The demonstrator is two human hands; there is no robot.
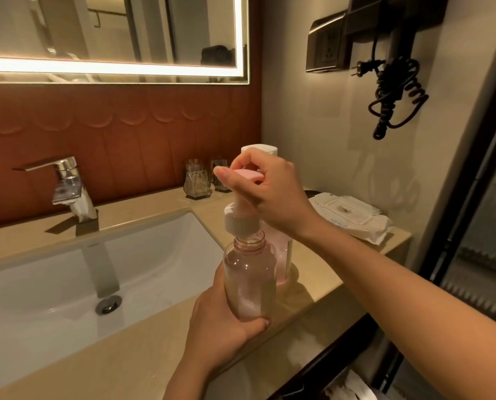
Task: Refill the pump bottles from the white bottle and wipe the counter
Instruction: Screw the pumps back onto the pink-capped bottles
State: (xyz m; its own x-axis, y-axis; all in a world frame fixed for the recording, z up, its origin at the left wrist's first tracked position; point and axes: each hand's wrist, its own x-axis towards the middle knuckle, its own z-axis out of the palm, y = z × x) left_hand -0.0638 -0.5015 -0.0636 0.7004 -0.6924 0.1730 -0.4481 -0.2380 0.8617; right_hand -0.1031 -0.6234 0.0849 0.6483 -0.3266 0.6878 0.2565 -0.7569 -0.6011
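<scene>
step: likely opening for refill | left grip (226,321) holds clear pinkish plastic bottle (249,281) | right grip (267,192) pinches pink-topped white pump (241,223), just above neck | next: probably pour from white plastic bottle (265,148) behind

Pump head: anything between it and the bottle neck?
Nothing visible. The right hand holds the pump head just above the open neck of the bottle, gripped by the left hand. The white bottle stands behind them.

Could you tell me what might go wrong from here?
The right hand holds the pump head just off the open neck of the pump bottle; residue may drip onto the counter.
The left hand grips that bottle only near its base, so it could tip against the second pink bottle close behind.
</scene>
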